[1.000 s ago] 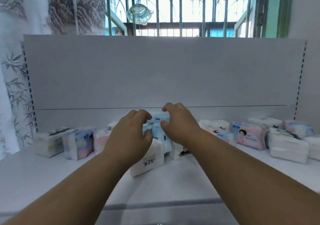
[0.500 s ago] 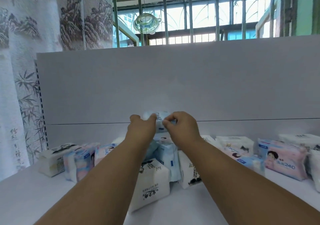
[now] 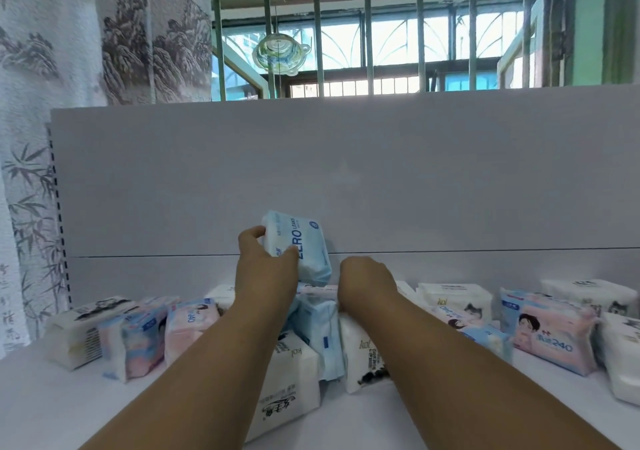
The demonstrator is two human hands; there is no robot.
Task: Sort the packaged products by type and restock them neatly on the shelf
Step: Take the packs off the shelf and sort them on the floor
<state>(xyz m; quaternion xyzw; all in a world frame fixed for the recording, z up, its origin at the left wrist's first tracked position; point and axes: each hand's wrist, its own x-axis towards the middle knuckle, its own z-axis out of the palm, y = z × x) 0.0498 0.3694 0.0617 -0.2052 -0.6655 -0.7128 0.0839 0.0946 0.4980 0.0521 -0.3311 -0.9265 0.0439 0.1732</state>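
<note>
Head view shows us sorting: our left hand (image 3: pixel 268 269) grips a blue pack (image 3: pixel 300 247) lifted above the shelf (image 3: pixel 69 411) pile, right hand (image 3: pixel 363 281) seemingly empty, its fingers hidden, so next we find matching blue packs.

Daylight from barred window (image 3: pixel 398 44) (blown out); soft shadows; edges warped; slightly blurry.

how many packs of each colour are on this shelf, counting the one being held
blue packs: 3, one gripped by the left hand
pink packs: 4
white packs: 7
total: 14, a minimum, since the arms hide part of the middle pile
</note>
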